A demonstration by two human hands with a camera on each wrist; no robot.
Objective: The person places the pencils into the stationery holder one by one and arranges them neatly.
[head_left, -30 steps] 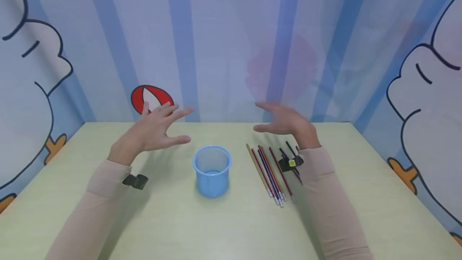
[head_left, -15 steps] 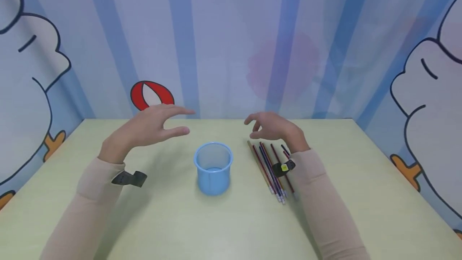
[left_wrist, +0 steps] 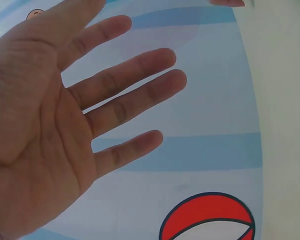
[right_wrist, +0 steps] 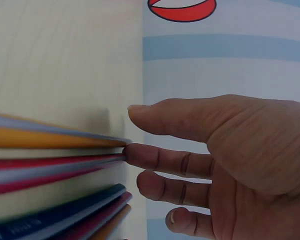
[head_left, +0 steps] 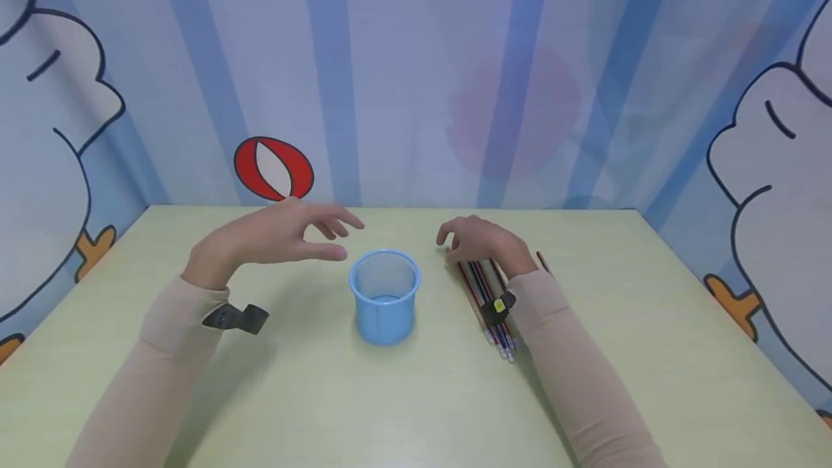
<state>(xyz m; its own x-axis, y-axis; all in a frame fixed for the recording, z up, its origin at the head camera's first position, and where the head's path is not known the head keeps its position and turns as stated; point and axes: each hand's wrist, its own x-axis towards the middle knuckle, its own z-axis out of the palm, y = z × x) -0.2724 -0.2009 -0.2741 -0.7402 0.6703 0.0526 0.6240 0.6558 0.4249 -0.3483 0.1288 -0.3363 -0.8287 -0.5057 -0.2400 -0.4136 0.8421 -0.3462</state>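
Observation:
A light-blue plastic cup (head_left: pixel 385 323) stands upright in the middle of the table, nothing visible inside. To its right lies a loose bundle of pencils (head_left: pixel 503 341), eraser ends toward me, partly hidden by my right hand (head_left: pixel 482 238) and wrist. That hand is low over their far ends, fingers loosely bent. In the right wrist view, its fingertips are right at the tips of a yellow pencil (right_wrist: pixel 40 138) and a red pencil (right_wrist: pixel 45 165); a dark blue pencil (right_wrist: pixel 60 215) lies below them. My left hand (head_left: pixel 276 237) hovers left of the cup, fingers spread, holding nothing.
The pale table (head_left: pixel 312 403) ends at a blue striped backdrop (head_left: pixel 409 92) with a printed red-and-white ball (head_left: pixel 295 165). One pencil (head_left: pixel 544 263) shows beyond the right sleeve. Black wrist cameras sit on both cuffs.
My right hand has come down and left over the pencils' far ends, its fingers bending inward. My left hand has lowered slightly toward the cup, its palm turning down. The view has shifted a little.

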